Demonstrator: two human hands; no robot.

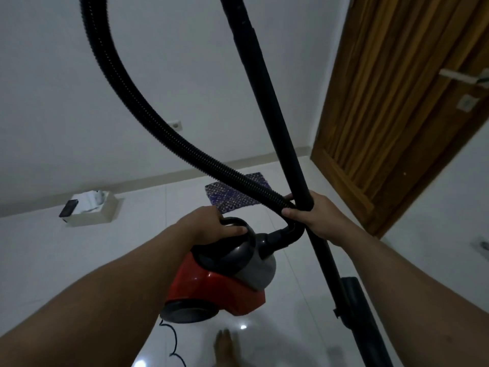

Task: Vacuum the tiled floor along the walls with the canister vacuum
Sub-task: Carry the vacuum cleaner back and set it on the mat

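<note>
Your left hand (pixel 211 223) is curled closed around the dark carry handle on top of the red and grey canister vacuum (pixel 225 276), which hangs lifted above the glossy white tiled floor (pixel 291 327). Your right hand (pixel 317 215) is wrapped shut around the rigid black wand (pixel 280 133), pinching the ribbed black flexible hose (pixel 148 112) against it where the two cross. The wand's long axis runs steeply from top centre down to lower right, towards the black floor head (pixel 353 300) (only partly visible). The hose loops up and left, then back to the canister's front port. The wall skirting (pixel 158 178) lies ahead, well apart; the right hand is nearer the wand's working end.
</note>
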